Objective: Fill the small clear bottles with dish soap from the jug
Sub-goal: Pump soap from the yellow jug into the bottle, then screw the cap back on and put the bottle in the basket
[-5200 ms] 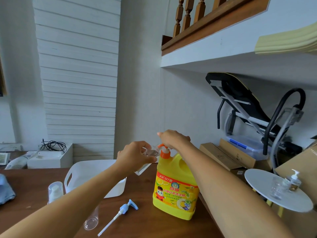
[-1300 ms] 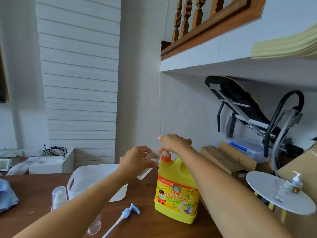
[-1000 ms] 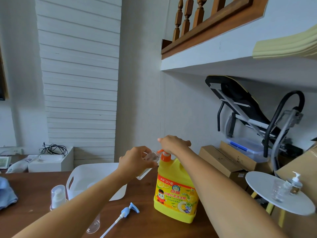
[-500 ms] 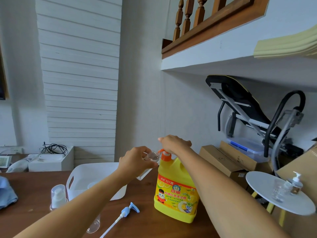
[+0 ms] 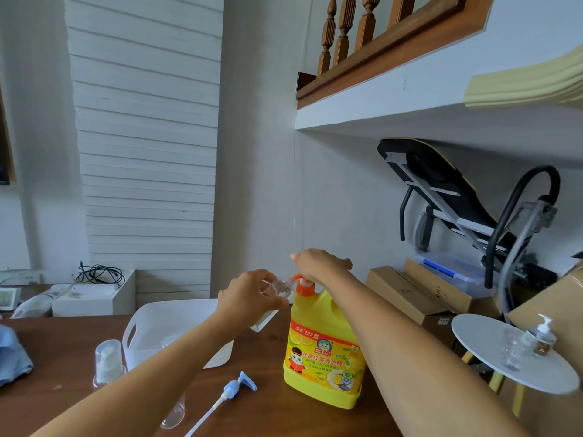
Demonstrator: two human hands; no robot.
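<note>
Since the table (image 5: 63,389) carries the jug (image 5: 321,351) upright, press straight down so that it cannot tip. The left hand (image 5: 249,294) has its fingers wrapped round 1 small clear bottle (image 5: 277,287), held tilted with its mouth at the spout (image 5: 295,276). The right hand (image 5: 318,264) lies over the orange pump (image 5: 304,287), fingers loosely spread, pressing rather than gripping. Pump slowly, in full strokes.
</note>
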